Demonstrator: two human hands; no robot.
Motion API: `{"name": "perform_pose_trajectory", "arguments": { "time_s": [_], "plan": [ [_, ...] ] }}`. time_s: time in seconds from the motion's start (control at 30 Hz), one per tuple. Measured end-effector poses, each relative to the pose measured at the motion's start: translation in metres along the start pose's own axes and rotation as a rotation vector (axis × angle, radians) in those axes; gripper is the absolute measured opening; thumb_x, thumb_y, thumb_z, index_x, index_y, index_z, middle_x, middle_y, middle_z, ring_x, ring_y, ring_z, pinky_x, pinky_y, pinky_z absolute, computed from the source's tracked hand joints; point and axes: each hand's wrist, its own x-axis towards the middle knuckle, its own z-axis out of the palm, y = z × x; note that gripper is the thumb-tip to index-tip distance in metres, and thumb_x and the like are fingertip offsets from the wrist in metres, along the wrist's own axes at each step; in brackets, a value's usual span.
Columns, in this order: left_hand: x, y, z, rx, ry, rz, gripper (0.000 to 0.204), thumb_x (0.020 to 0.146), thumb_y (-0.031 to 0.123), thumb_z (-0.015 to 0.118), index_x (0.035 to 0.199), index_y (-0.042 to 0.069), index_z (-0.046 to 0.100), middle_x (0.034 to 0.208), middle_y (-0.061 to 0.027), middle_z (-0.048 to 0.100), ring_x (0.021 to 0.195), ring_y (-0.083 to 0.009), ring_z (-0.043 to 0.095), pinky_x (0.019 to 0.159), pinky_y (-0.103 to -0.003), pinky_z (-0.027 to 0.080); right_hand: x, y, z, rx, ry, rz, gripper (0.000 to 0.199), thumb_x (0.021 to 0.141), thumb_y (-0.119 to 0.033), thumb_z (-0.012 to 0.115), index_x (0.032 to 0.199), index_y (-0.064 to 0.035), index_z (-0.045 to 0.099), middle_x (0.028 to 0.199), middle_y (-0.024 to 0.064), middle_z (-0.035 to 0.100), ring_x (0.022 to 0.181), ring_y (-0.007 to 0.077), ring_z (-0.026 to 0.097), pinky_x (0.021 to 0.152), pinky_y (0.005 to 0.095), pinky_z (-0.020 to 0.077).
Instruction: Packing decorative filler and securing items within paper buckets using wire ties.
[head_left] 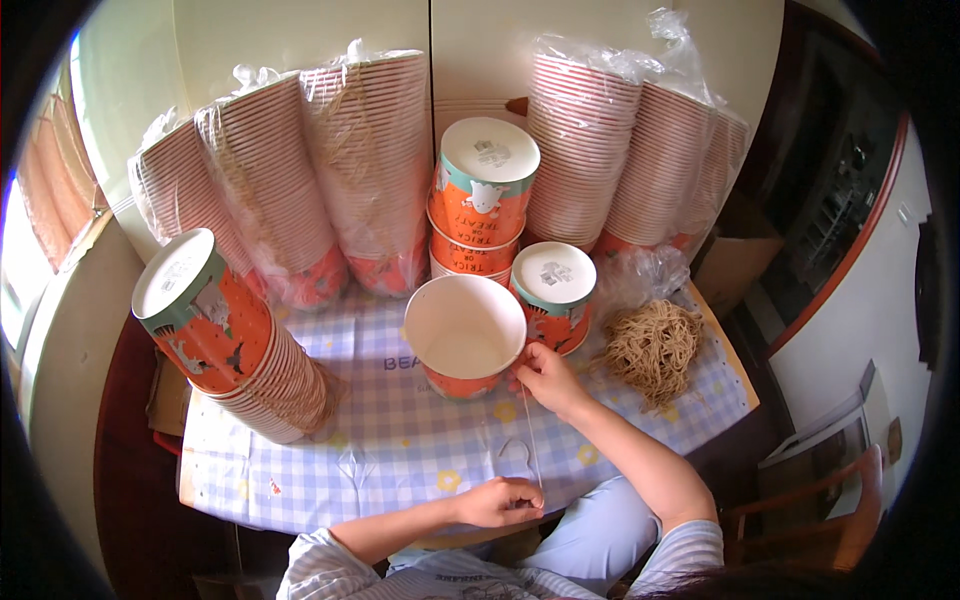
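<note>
A paper bucket (462, 384), white inside and orange outside, stands mouth up at the middle of the table. My right hand (550, 380) is closed at its right side, fingers pinching a thin string (535, 440) against or beside the wall. From there the string runs down toward me to my left hand (500, 502), which is closed on it at the table's front edge. A loose curl of string lies on the cloth between both hands. Whether the string passes through the bucket's wall is hidden by my right fingers.
Upside-down printed buckets stand behind in a stack (478, 215), with a shorter bucket (555, 290) beside it. Another tall stack (240, 340) leans at left, strings hanging from it. Plastic-wrapped stacks (365, 160) line the back. A tan string bundle (655, 350) lies at right on the checked tablecloth (390, 470).
</note>
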Motion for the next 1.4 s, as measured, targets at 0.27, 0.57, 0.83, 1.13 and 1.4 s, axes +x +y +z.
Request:
{"name": "perform_pose_trajectory", "arguments": {
  "time_s": [0.27,0.57,0.83,1.13,1.4],
  "plan": [
    [-0.02,0.077,-0.009,0.174,-0.058,0.201,0.013,0.083,0.014,0.053,0.083,0.003,0.058,0.069,-0.0063,0.056,0.069,-0.0221,0.055,0.06,-0.031,0.045,0.006,0.01,-0.014,-0.16,-0.044,-0.082,0.009,0.081,-0.002,0.047,0.088,0.0002,0.052,0.074,0.0042,0.056,0.064,0.0099,0.055,0.056,0.0248,0.0459],
    [-0.049,0.17,-0.093,1.002,0.086,0.173,0.011,0.067,0.011,0.063,0.077,0.007,0.06,0.063,0.0001,0.051,0.065,-0.0142,0.054,0.047,-0.026,0.045,-0.007,-0.014,-0.029,-0.804,0.07,-0.485,0.022,0.072,0.001,0.047,0.087,-0.0061,0.062,0.081,0.014,0.058,0.074,0.0314,0.057,0.066,0.0377,0.0462],
    [-0.053,0.183,-0.133,1.445,0.508,-0.007,0.013,0.059,0.008,0.062,0.072,0.008,0.059,0.068,-0.0008,0.054,0.065,-0.0171,0.053,0.051,-0.029,0.047,-0.017,-0.031,-0.045,-1.005,0.057,-0.477,0.031,0.067,0.005,0.045,0.087,-0.0103,0.064,0.079,0.008,0.057,0.079,0.0266,0.056,0.069,0.0363,0.046],
    [-0.045,0.132,-0.189,1.563,0.79,-0.139,0.006,0.07,0.012,0.062,0.072,0.007,0.06,0.066,-0.0061,0.05,0.066,-0.0234,0.053,0.055,-0.036,0.045,-0.016,-0.036,-0.059,-1.143,0.018,-0.529,0.03,0.066,0.004,0.049,0.086,-0.0113,0.065,0.079,0.0059,0.057,0.086,0.0224,0.054,0.073,0.0346,0.0451],
    [-0.057,0.074,-0.203,1.458,0.8,-0.371,0.015,0.078,0.02,0.053,0.075,0.007,0.058,0.073,-0.0117,0.057,0.071,-0.0293,0.056,0.06,-0.04,0.046,-0.001,-0.035,-0.083,-1.243,-0.009,-0.53,0.03,0.065,0.004,0.05,0.084,-0.0137,0.066,0.082,0.0023,0.056,0.088,0.0199,0.052,0.073,0.0321,0.0457]
  ]
}}
